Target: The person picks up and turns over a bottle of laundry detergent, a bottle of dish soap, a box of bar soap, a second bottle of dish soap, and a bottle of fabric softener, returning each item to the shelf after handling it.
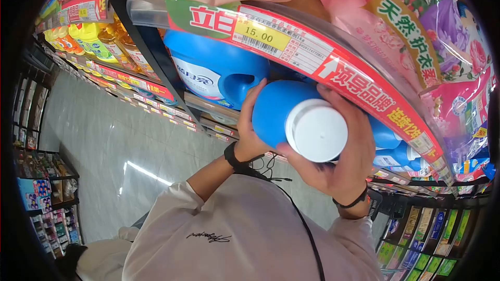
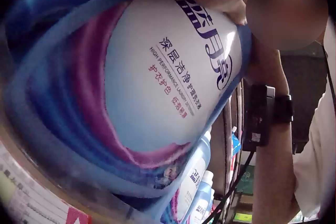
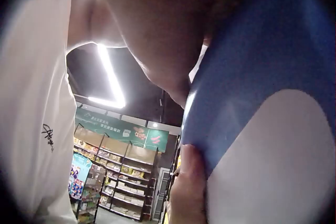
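A blue laundry detergent bottle (image 1: 272, 106) with a white cap (image 1: 320, 134) tilts toward me in the head view, at the shelf front. My left hand (image 1: 251, 134) grips its left side, the thumb along the blue wall. On the other side my right hand (image 1: 346, 151) curls round the bottle near the cap. The left wrist view shows the white front label (image 2: 157, 82) with purple swirls beside it. In the right wrist view, the bottle's blue side fills the right part, below the dark shape of a hand (image 3: 163, 29). Another blue detergent bottle (image 1: 219, 62) stands just left on the shelf.
A shelf edge with a price strip (image 1: 291, 47) curves close above the bottle. Pink bags (image 1: 364, 41) lie on the shelf above. More blue bottles (image 1: 393, 148) stand to the right. A grey tiled floor (image 1: 114, 130) lies at left, and a black cable (image 1: 307, 224) hangs over my shirt.
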Demonstrator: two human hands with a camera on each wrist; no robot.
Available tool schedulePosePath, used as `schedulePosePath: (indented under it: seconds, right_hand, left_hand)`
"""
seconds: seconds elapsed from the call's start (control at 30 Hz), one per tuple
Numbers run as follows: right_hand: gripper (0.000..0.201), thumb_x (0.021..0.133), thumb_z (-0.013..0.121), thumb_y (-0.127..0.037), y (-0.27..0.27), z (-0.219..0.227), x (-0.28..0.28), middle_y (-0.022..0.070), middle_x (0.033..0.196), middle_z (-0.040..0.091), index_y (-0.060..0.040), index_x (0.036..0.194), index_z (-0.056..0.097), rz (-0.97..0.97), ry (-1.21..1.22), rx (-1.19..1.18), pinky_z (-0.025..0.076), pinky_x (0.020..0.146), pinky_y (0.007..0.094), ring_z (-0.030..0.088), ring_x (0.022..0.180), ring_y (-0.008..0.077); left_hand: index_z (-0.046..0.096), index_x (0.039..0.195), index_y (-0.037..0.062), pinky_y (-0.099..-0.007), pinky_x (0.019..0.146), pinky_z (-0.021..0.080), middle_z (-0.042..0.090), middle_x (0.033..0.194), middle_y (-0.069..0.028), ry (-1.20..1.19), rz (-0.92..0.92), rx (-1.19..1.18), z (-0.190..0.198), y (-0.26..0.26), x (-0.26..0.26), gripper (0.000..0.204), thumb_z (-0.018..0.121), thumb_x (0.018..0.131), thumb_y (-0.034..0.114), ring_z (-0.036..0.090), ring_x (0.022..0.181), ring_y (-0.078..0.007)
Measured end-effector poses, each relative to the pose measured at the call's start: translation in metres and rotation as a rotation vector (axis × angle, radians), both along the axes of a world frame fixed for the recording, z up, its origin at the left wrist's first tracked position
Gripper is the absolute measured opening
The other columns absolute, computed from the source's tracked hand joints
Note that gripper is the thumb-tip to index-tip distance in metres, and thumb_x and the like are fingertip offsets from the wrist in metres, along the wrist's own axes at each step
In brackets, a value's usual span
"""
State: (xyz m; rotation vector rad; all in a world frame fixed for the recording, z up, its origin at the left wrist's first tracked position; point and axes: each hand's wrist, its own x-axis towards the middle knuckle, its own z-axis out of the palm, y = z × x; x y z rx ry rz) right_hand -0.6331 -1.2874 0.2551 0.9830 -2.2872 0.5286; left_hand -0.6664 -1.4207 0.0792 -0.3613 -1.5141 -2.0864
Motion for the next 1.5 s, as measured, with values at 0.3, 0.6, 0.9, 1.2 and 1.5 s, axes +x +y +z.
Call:
schedulePosePath:
  seconds: [0.3,0.6,0.9,1.2,1.5]
  right_hand:
    - [0.101,0.059,0.096,-0.038,-0.005,0.006,0.01,0.0244,0.129,0.061,0.0087,0.135,0.049,-0.124,-0.019,0.046,0.049,0.098,0.0461,0.062,0.114,0.0387]
    - [0.091,0.059,0.097,-0.032,0.077,-0.062,0.013,0.0175,0.118,0.063,0.0,0.13,0.049,-0.302,-0.261,-0.318,0.05,0.092,0.0431,0.063,0.108,0.0307]
    - [0.037,0.074,0.085,-0.016,0.109,-0.102,0.007,0.0109,0.088,0.067,-0.0003,0.097,0.06,-0.197,-0.564,-0.435,0.052,0.077,0.0327,0.066,0.082,0.0215]
    - [0.029,0.067,0.085,-0.008,0.085,-0.061,0.04,0.012,0.073,0.062,-0.0007,0.081,0.06,0.054,-0.123,-0.355,0.049,0.06,0.0347,0.061,0.062,0.0272]
    - [0.04,0.074,0.088,-0.023,0.084,-0.05,0.068,0.0116,0.076,0.066,0.0002,0.095,0.063,-0.324,-0.588,-0.319,0.051,0.062,0.0297,0.064,0.063,0.0192]
  left_hand:
    - [0.017,0.154,0.015,-0.0492,0.103,0.048,0.045,0.142,-0.0268,0.157,-0.036,0.084,-0.035,0.009,-0.018,0.116,0.094,0.068,0.026,0.054,0.126,-0.0361]
    - [0.027,0.147,0.0081,-0.0443,0.105,0.049,0.04,0.145,-0.0193,0.403,0.285,-0.232,-0.011,0.003,-0.025,0.093,0.087,0.076,0.014,0.051,0.13,-0.0284]
    - [0.031,0.148,0.0069,-0.045,0.111,0.04,0.042,0.148,-0.0214,0.11,-0.121,-0.267,-0.014,-0.013,0.009,0.112,0.097,0.061,0.034,0.049,0.132,-0.032]
    - [0.042,0.139,0.0033,-0.0416,0.104,0.045,0.052,0.137,-0.017,-0.066,-0.455,0.054,-0.043,0.001,0.058,0.092,0.094,0.067,0.03,0.056,0.122,-0.0273]
    - [0.053,0.129,-0.0003,-0.0381,0.096,0.05,0.063,0.125,-0.0127,-0.172,-0.344,0.135,-0.044,0.021,0.085,0.073,0.09,0.073,0.026,0.062,0.113,-0.0226]
